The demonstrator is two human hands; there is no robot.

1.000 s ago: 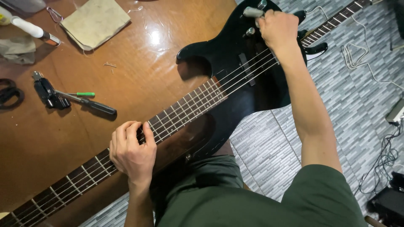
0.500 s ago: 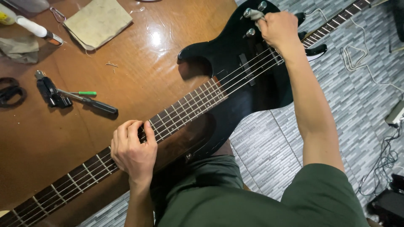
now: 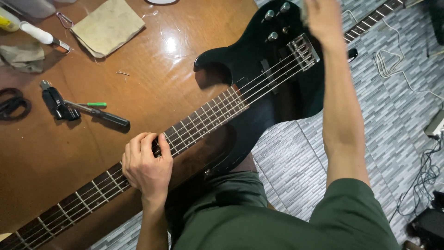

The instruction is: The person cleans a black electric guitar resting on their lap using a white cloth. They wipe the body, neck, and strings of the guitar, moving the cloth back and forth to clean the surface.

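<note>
Head view: the black bass guitar [image 3: 259,83] lies flat on the brown table [image 3: 69,157], body toward 1 o'clock past the table edge, neck [image 3: 92,192] running down to 7 o'clock, likely so both your hands reach the strings. Your left hand [image 3: 147,167] curls over the neck, fingers bent and pressing on the strings, thumb side toward you. Your right hand [image 3: 323,21] hovers by the bridge [image 3: 303,48] at 1 o'clock, blurred; cannot tell its grip. Screwdriver [image 3: 99,115] and black pliers [image 3: 58,102] lie at 10 o'clock, a cloth [image 3: 107,27] at 11.
</note>
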